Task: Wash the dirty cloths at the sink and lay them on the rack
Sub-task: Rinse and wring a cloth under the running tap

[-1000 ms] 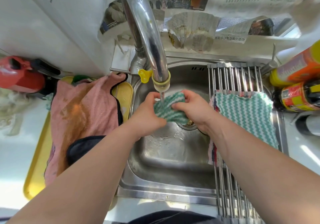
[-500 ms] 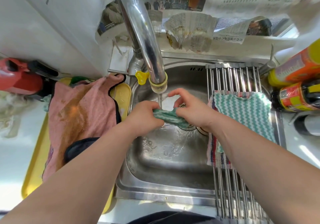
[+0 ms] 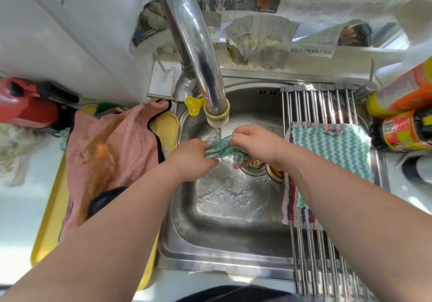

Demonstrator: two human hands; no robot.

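— So, where is the cloth that is being washed?
— Over the sink (image 3: pixel 233 222), right under the spout of the tap (image 3: pixel 198 51); a green-and-white zigzag cloth (image 3: pixel 224 148) is bunched between both hands, and a thin stream of water runs down onto it.
— And the fingers?
— The left hand (image 3: pixel 189 159) has its fingers curled tight round the cloth's left end; the right hand (image 3: pixel 257 146) pinches the upper right edge, fingers clamped on the fabric; the two hands are close together, just above the drain (image 3: pixel 256 169).
— What lies on the rack?
— The rack (image 3: pixel 315 100) of steel bars spans the right side of the sink; a second zigzag cloth (image 3: pixel 332 147) is spread flat on it, on top of a striped cloth (image 3: pixel 294 210) whose edge shows along the rack's left side.
— Anything to the left?
— A pink cloth (image 3: pixel 112 152) with a brown stain lies on a yellow tray (image 3: pixel 49 219) on the worktop (image 3: pixel 21 219), just beside the sink; a dark cloth (image 3: pixel 102 201) pokes out at the left forearm.
— And to the right?
— Two orange-labelled bottles (image 3: pixel 404 91) stand beside the rack.
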